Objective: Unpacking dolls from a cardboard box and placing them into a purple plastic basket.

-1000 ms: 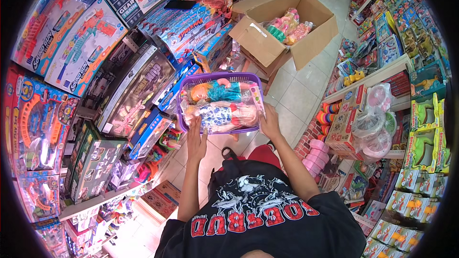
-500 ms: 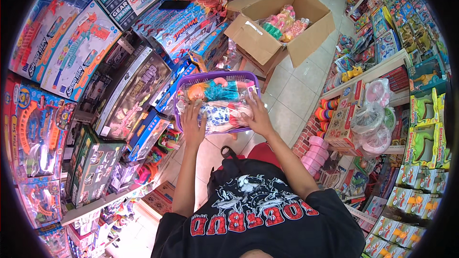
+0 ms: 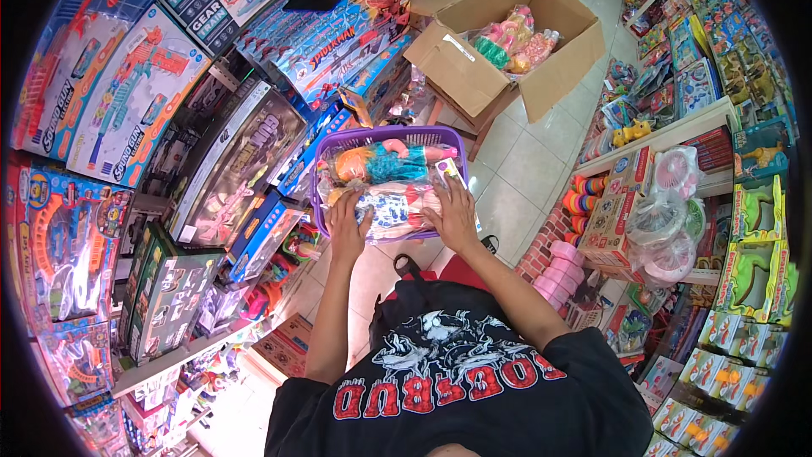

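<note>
A purple plastic basket (image 3: 391, 133) holds two dolls in clear plastic wrap, lying side by side. The far doll (image 3: 385, 165) has orange hair and a turquoise outfit. Closer to me lies a doll in a white dress with blue print (image 3: 387, 205). My left hand (image 3: 347, 224) grips its wrapped head end at the basket's left side. At its leg end, my right hand (image 3: 453, 216) has the fingers bent over the wrap. Parts of both ends are hidden under my fingers.
Beyond the basket stands an open cardboard box (image 3: 474, 89) with bagged dolls (image 3: 516, 38) inside. Boxed toys crowd the left shelves, with a dark phone (image 3: 312, 2) lying on one stack. On the right are bagged plastic toys (image 3: 664, 220) and pink containers (image 3: 560, 275).
Both hands have moved slightly nearer to me, and their fingers have curled over the near doll's ends. That doll now sits a little closer to the basket's near rim.
</note>
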Demonstrator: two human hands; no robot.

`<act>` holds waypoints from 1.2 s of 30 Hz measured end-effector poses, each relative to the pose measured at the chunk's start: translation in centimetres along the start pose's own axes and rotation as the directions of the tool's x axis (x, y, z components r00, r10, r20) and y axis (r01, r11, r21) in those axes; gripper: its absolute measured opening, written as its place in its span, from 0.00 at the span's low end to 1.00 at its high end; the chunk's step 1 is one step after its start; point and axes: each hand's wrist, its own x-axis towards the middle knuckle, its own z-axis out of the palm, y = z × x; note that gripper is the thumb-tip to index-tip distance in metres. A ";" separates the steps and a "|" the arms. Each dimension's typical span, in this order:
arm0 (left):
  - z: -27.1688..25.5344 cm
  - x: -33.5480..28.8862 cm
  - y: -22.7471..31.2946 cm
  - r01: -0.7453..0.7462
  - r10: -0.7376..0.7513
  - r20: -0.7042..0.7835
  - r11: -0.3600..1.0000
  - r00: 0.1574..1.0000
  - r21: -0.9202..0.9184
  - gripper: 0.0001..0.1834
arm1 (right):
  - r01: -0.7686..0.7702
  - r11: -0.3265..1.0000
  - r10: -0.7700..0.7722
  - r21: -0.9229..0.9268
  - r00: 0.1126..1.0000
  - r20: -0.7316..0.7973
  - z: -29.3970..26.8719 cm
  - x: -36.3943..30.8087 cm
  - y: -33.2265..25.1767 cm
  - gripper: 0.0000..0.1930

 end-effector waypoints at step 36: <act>30.4 -19.1 5.8 0.825 -0.477 0.875 0.527 0.089 0.204 0.18 | -0.283 0.908 0.393 -0.308 0.323 0.861 0.7 -32.2 57.4 0.26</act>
